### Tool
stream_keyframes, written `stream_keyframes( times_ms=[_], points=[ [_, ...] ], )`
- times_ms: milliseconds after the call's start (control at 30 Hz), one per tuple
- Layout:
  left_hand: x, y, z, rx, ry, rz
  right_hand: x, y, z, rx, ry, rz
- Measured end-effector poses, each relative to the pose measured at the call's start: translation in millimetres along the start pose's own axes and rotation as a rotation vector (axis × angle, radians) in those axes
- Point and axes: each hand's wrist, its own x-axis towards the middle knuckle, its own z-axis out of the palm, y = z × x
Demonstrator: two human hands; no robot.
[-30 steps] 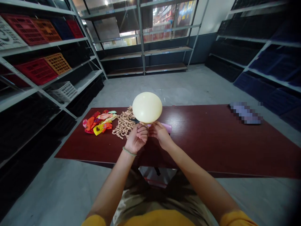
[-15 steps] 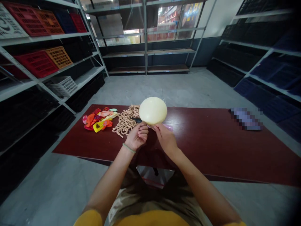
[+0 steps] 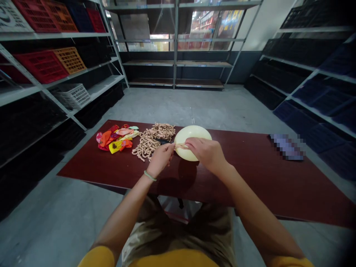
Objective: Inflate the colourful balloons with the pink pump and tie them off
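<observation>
An inflated pale yellow balloon (image 3: 194,155) is held just over the dark red table, in front of my body. A thin tan strip (image 3: 181,146) stretches between my hands across the balloon's near side; whether it is the neck or a separate cord, I cannot tell. My left hand (image 3: 162,157), with a green bangle at the wrist, pinches the strip's left end. At the other end my right hand (image 3: 207,151) has its fingers closed, covering part of the balloon. Beside my left hand lies a pile of tan, curled cord-like pieces (image 3: 150,141) with a dark object (image 3: 162,141) among them.
Deflated colourful balloons (image 3: 116,139) lie at the left of the table (image 3: 250,178). A pixelated bluish item (image 3: 287,146) is near the right end. Shelves with crates (image 3: 41,66) stand left, more racks (image 3: 319,85) right, and a metal rack (image 3: 175,65) behind.
The balloon has come down and slightly right, nearer the tabletop. My hands have drawn apart, with the tan strip now stretched between them. My right hand has turned palm-down over the balloon.
</observation>
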Motion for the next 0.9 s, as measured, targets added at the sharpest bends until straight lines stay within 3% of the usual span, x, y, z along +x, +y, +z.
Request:
stream_keyframes(
  times_ms=[133, 300, 433, 500, 567, 633, 733, 900],
  points=[
    [-9, 10, -11.6, 0.118, 0.129, 0.143, -4, 0, 1, 0.071, 0.056, 0.039],
    [-13, 33, -26.7, 0.313, 0.255, 0.407, 1, -3, -24, 0.108, 0.107, 0.021],
    [-12, 47, -35.0, 0.512, 0.349, 0.609, 10, -1, -38, 0.271, 0.050, 0.058],
    [-13, 50, -36.2, 0.540, 0.321, 0.725, 14, 0, -38, 0.377, 0.001, 0.114],
    [-14, 50, -36.1, 0.467, 0.203, 0.816, 17, 0, -35, 0.491, -0.043, 0.194],
    [-17, 46, -34.6, 0.352, 0.108, 0.821, 17, 0, -27, 0.632, -0.083, 0.282],
    [-20, 36, -30.1, 0.261, 0.080, 0.762, 15, 0, -11, 0.827, -0.118, 0.390],
    [-25, 17, -19.4, 0.302, 0.049, 0.850, 9, -2, 13, 0.868, -0.124, 0.437]
  ],
)
